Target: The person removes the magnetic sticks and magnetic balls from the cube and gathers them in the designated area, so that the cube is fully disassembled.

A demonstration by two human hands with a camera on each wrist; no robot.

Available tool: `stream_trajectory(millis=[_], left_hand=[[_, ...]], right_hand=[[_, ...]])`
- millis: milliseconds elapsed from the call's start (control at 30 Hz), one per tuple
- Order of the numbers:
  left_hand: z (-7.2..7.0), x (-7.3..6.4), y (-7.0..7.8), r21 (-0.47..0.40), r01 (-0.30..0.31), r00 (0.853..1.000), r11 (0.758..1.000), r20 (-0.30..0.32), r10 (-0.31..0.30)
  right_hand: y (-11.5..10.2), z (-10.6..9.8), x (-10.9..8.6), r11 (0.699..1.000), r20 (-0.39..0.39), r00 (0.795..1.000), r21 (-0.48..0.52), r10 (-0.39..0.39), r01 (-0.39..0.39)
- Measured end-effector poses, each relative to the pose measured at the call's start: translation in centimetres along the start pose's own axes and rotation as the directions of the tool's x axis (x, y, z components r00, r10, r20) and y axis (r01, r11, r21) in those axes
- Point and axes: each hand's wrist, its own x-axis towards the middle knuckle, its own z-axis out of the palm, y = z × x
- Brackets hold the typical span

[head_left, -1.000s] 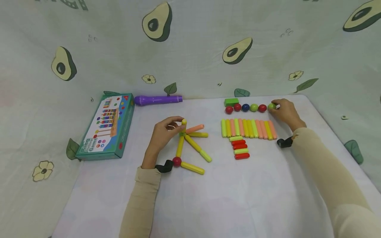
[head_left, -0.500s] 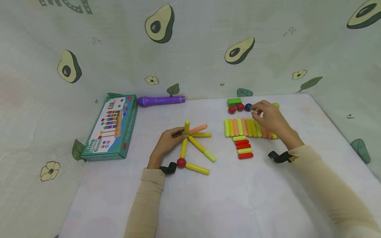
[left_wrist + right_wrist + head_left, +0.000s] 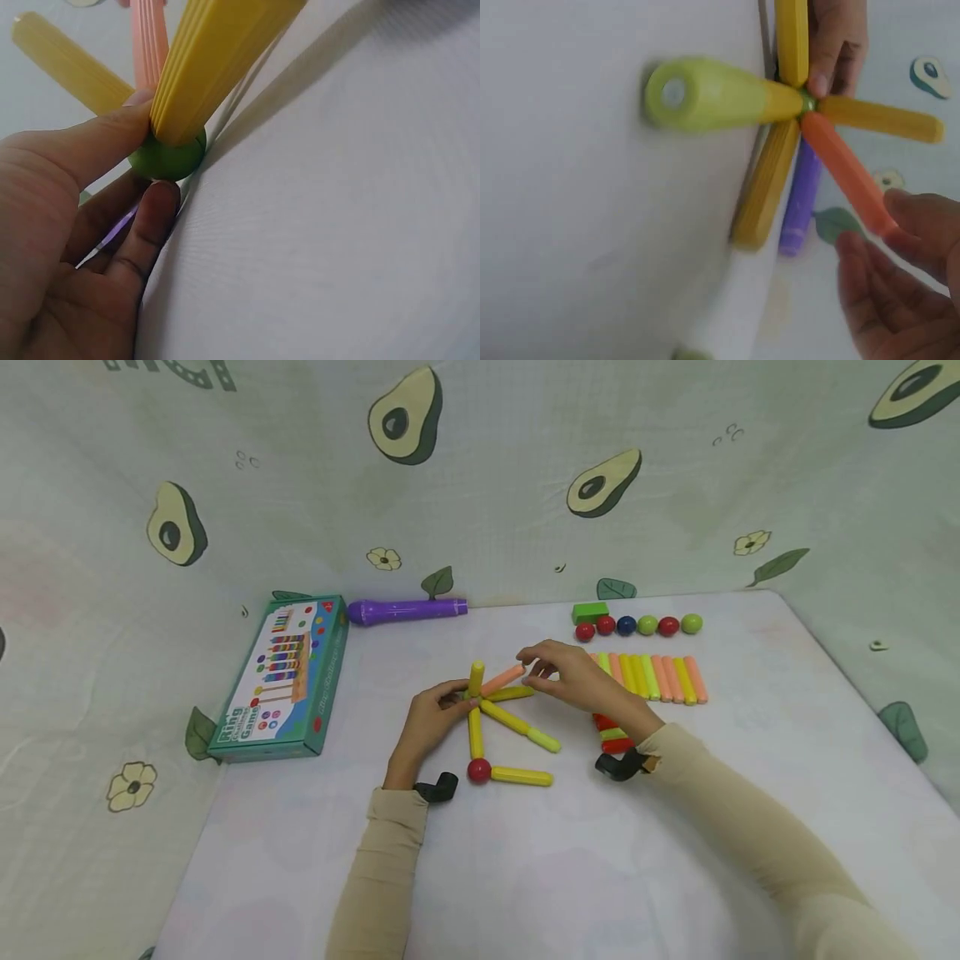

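Observation:
My left hand pinches a small green ball between thumb and fingers. Magnetic-looking sticks radiate from that ball: an upright yellow stick, an orange stick, another yellow stick and a yellow one extended by a lime stick. One more yellow stick runs to a red ball, from which a yellow stick points right. My right hand has its fingers spread around the orange stick's free end; the thumb and fingertips are apart.
A row of coloured balls lies before a green block. Lime, yellow and orange sticks lie side by side, with short red and lime sticks below. A purple microphone and game box stand at back left.
My right hand has left the green ball at the row's right end and travelled left to the orange stick. The left hand keeps its hold; the joined sticks have shifted slightly.

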Motion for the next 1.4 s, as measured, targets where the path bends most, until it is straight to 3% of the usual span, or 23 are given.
stream_trajectory(millis=[233, 400, 500, 633, 800, 933, 1233, 1400], left_hand=[[-0.1, 0.1, -0.4, 0.059, -0.019, 1.0, 0.998, -0.008, 0.02], [-0.2, 0.2, -0.6, 0.056, -0.045, 0.999, 0.997, 0.003, 0.045], [0.0, 0.3, -0.5, 0.053, -0.054, 0.999, 0.997, 0.006, 0.054], [-0.3, 0.0, -0.6, 0.044, -0.02, 1.0, 0.999, -0.011, 0.02], [-0.6, -0.2, -0.6, 0.028, 0.0, 1.0, 1.0, 0.0, 0.0], [-0.3, 0.0, -0.4, 0.018, -0.001, 1.0, 1.0, 0.009, 0.001], [-0.1, -0.1, -0.3, 0.017, -0.002, 1.0, 1.0, -0.001, 0.003], [-0.3, 0.0, -0.2, 0.027, -0.001, 1.0, 1.0, 0.005, 0.001]], right_hand=[[0.0, 1.8, 0.8, 0.996, -0.096, 0.992, -0.006, -0.086, 0.086], [0.3, 1.8, 0.5, 0.999, -0.132, 0.99, 0.005, -0.05, 0.051], [0.6, 0.2, -0.2, 1.0, -0.212, 0.977, -0.009, -0.008, 0.006], [0.7, -2.5, -1.6, 0.998, -0.345, 0.938, -0.023, 0.045, -0.056], [1.3, -5.4, -4.7, 0.982, -0.409, 0.907, -0.105, 0.099, -0.154], [2.6, -7.1, -7.7, 0.954, -0.45, 0.881, -0.172, 0.145, -0.244], [6.6, -10.2, -13.6, 0.89, -0.599, 0.788, -0.27, 0.144, -0.368], [8.1, -10.8, -15.8, 0.843, -0.628, 0.739, -0.24, 0.243, -0.481]])
